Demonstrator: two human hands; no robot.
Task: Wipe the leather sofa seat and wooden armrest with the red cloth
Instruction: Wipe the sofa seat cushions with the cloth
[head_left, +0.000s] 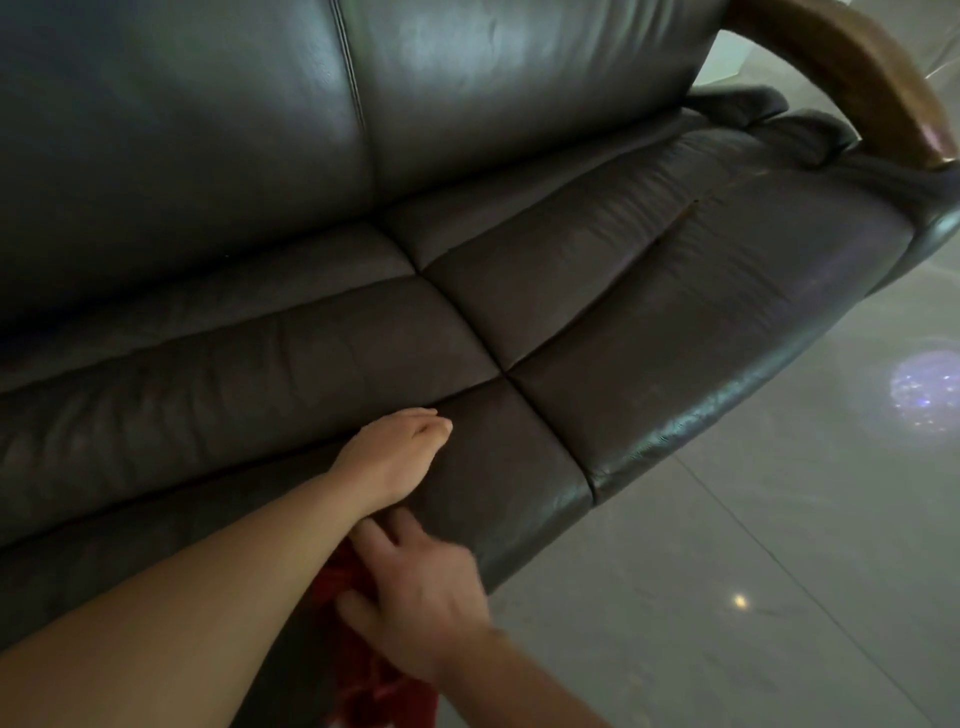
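Observation:
The dark leather sofa seat (597, 312) fills the middle of the view. The curved wooden armrest (852, 67) rises at the top right. My left hand (395, 457) rests on the seat's front edge near the cushion seam, fingers curled together, holding nothing. Below it my right hand (415, 592) lies against the sofa's front face, blurred, with its fingers spread over the red cloth (374, 686). The cloth is bunched under the palm and hangs down below the wrist; most of it is hidden by the hand and my left forearm.
The sofa backrest (260, 130) stands behind the seat. A worn crack (670, 228) runs across the right seat cushion. Glossy grey floor tiles (727, 571) lie to the right of the sofa, with light reflections on them.

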